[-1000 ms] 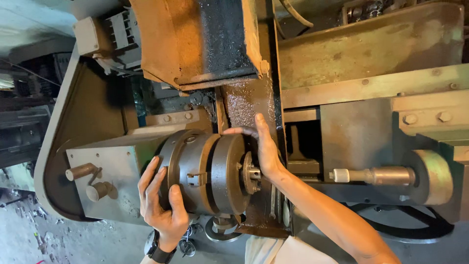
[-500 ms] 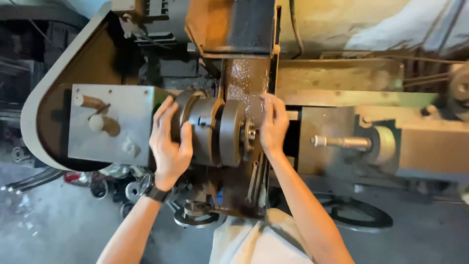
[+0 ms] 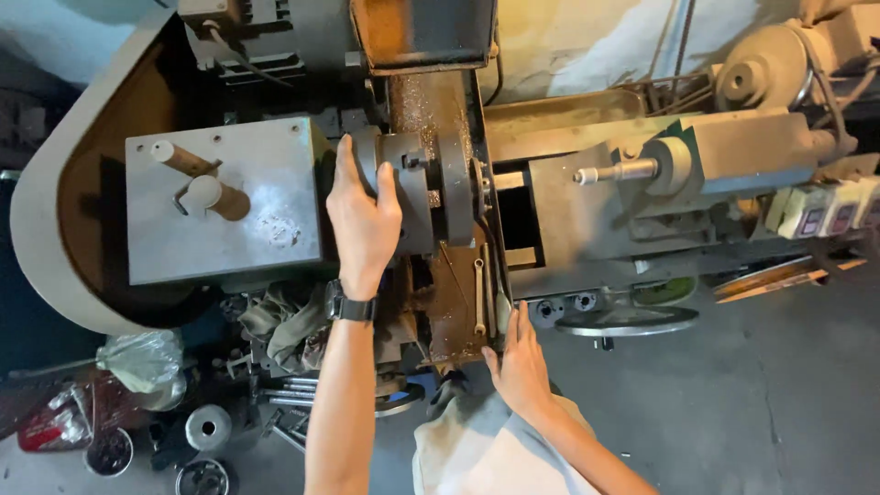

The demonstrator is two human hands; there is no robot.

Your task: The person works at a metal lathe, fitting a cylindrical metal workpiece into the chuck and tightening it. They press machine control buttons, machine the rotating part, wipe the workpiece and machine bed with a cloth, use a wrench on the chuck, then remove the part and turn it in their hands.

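The head view looks down on an old metal lathe. At the far left is its curved belt guard, and next to it the grey headstock box with two round lever handles standing on top. Below the box, on the floor, lie a crumpled plastic bag, some small round tins and a bunch of dirty rags.

The left hand, with a black watch on the wrist, lies on the lathe chuck. Its fingers are spread a little and curl over the round body of the chuck, thumb on the right side, gripping it. The chuck sits on the spindle just to the right of the headstock box, above the rusty bed covered with chips.

The right hand is lower, at the near edge of the bed. Its fingers are straight and close together, pressed flat against the edge; it grasps nothing.

Further right stand the handwheel and the tailstock, whose thin spindle points toward the chuck, well apart from it.
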